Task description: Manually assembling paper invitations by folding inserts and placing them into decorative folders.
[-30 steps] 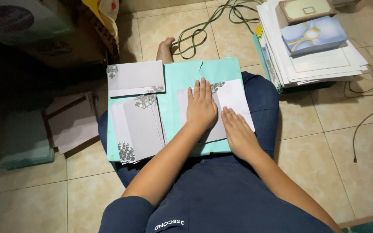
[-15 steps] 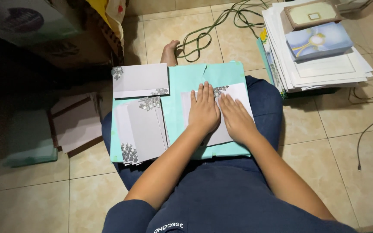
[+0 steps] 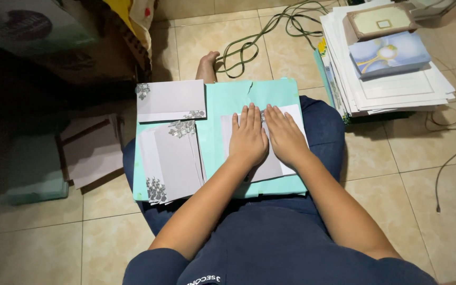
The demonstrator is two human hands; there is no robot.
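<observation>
A teal board (image 3: pixel 222 100) rests across my lap. My left hand (image 3: pixel 248 138) and my right hand (image 3: pixel 285 136) lie flat side by side, palms down, pressing a white-and-grey paper card (image 3: pixel 297 117) onto the board. Left of the hands is a stack of grey cards with floral corners (image 3: pixel 174 161). Another grey card (image 3: pixel 171 100) lies crosswise at the board's top left corner.
A tall stack of papers and cards (image 3: pixel 391 74) stands on the tile floor at upper right, with a blue card (image 3: pixel 389 53) and a brown-framed card (image 3: pixel 380 21) on top. Green cable (image 3: pixel 262 37) coils behind my bare foot (image 3: pixel 207 66). Cardboard boxes (image 3: pixel 64 42) and loose cards (image 3: pixel 92 153) lie left.
My right hand has slid up and left along the card until it lies beside my left hand. The left hand has hardly moved.
</observation>
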